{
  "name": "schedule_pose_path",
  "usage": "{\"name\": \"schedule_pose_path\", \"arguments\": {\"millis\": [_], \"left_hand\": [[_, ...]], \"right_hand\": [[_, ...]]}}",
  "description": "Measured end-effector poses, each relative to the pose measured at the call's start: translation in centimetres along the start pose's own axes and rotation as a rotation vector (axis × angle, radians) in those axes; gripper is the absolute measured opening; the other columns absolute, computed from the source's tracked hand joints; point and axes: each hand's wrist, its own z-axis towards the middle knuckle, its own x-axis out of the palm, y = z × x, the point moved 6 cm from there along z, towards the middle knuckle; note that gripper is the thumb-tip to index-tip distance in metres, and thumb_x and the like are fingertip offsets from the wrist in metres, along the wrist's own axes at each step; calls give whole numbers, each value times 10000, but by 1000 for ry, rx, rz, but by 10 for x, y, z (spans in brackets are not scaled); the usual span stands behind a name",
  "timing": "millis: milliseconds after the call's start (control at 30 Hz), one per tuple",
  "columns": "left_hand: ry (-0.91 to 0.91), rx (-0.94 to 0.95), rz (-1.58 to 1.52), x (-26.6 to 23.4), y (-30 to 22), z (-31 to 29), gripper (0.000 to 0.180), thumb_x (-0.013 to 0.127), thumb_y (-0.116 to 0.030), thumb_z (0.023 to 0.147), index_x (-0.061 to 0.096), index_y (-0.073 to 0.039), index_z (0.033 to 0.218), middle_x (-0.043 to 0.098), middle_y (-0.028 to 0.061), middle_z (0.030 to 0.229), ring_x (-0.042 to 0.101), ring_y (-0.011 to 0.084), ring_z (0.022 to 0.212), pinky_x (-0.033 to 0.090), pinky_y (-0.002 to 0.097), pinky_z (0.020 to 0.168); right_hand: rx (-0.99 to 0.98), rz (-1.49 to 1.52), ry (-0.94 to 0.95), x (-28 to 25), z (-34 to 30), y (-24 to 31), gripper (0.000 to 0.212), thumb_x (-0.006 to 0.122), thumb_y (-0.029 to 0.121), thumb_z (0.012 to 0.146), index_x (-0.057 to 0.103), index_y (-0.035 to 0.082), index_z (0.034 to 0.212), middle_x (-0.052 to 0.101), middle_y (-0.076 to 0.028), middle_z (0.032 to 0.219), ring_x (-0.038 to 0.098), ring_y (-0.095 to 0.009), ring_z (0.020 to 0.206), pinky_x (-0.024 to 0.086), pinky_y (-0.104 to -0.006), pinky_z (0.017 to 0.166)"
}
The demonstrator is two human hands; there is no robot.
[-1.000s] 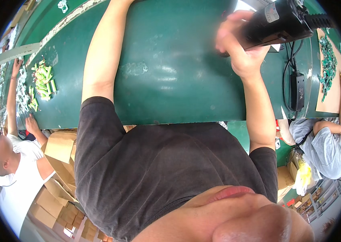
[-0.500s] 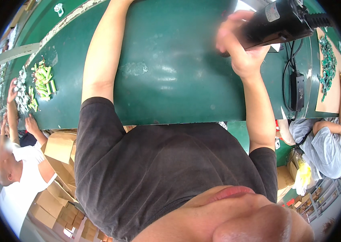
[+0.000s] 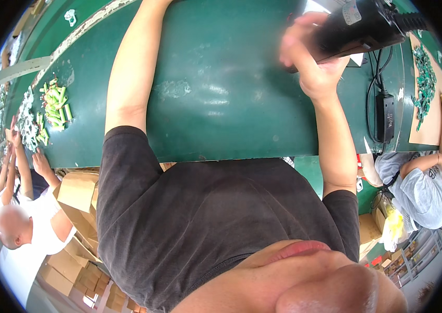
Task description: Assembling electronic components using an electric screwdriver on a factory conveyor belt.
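Note:
My right hand [image 3: 309, 55] is at the upper right, its fingers curled round a thick black corded tool [image 3: 354, 28]. The tool has a pale label and a ribbed cable sleeve; its kind is unclear, and blur hides its front end. My left forearm [image 3: 134, 62] reaches across the green table [image 3: 231, 120] to the top edge. The left hand lies beyond the picture, so its fingers and anything in them are hidden. A white object [image 3: 315, 8], mostly covered, shows behind the tool.
A black power adapter [image 3: 385, 117] with looped cables lies right of my right forearm. Green cylindrical pieces [image 3: 56, 104] and whitish parts [image 3: 27, 117] are piled at far left, by a co-worker in white [image 3: 43, 224]. At far right, green parts [image 3: 424, 83] lie on cardboard beside another person.
My arms and the black tool stay almost still. At left, the co-worker's head and raised hand have shifted; the person at right has moved an arm slightly.

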Motion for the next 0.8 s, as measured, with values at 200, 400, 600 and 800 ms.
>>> {"name": "schedule_pose_path", "arguments": {"millis": [200,400,600,800], "left_hand": [[15,-30,-21,0,3,0,227,603,2,729,730,-26,915,641,57,743,590,158,676,492,302,641],[-11,76,-60,-1,-4,3,243,522,2,797,715,-9,944,661,101,823,632,218,773,510,326,735],[-38,150,273,0,3,6,272,515,-122,947,674,-40,1152,635,153,1055,588,334,1057,466,420,961],[16,1,445,7,-4,8,357,500,-290,1026,623,-85,1291,586,188,1217,515,382,1176,426,459,1022]], "right_hand": [[-2,-18,0,0,0,1,347,614,-123,878,534,-22,1200,626,-85,751,577,-150,566,473,-285,520],[1,-14,5,-1,0,1,344,616,-121,876,536,-23,1196,628,-86,748,583,-156,569,476,-286,526],[-2,-6,1,0,1,1,338,625,-115,880,537,-19,1192,626,-81,747,583,-151,568,476,-285,527],[8,1,-9,-1,0,0,339,627,-115,882,540,-19,1195,628,-76,743,583,-148,569,475,-283,525]]}}
